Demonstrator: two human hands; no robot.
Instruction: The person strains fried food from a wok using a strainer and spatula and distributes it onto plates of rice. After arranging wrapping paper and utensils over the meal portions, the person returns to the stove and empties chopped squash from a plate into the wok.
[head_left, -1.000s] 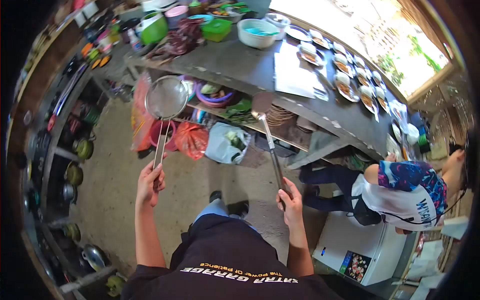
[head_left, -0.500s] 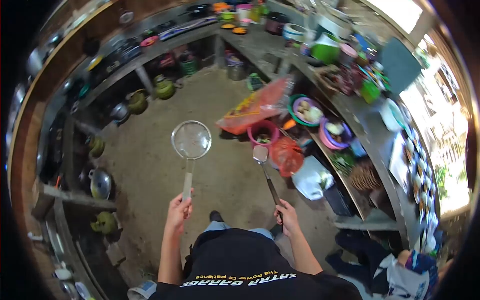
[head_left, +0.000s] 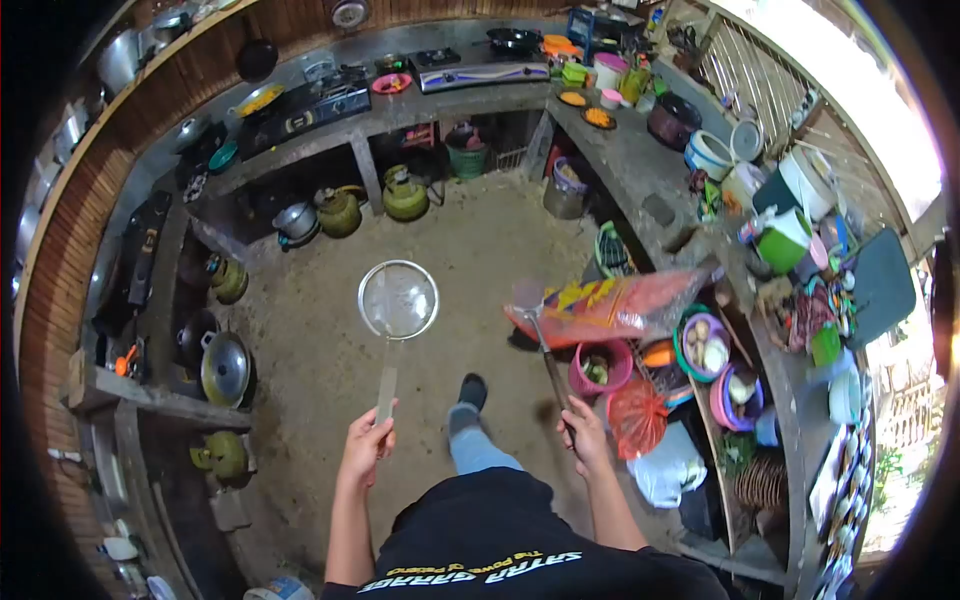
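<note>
The person's left hand point(head_left: 368, 440) is closed round the handle of a round wire strainer point(head_left: 398, 300), thumb along the near side; the end of the handle is lost within the grip. The strainer is held out over the brown floor point(head_left: 300, 400), which shows through its mesh, so that the depth of the bowl cannot be judged. The right hand point(head_left: 583, 435) is wrapped about the dark handle of a long utensil point(head_left: 552, 372), well apart from the strainer; the utensil's head overlaps a red plastic bag point(head_left: 625, 310) in the view and is too indistinct for its shape to be told, nor can contact with the bag be determined. Below the bag, a pink bucket point(head_left: 612, 378) is partly covered by it, its contents only partly visible. A tied red bag point(head_left: 638, 418) and a white bag point(head_left: 665, 465) are adjacent, their contents obscured. One dark shoe point(head_left: 473, 392) shows; the other foot is hidden. The black shirt point(head_left: 480, 520) is cut off by the lower edge, and plates point(head_left: 848, 490) along the right are crowded and foreshortened, their contents unreadable.
</note>
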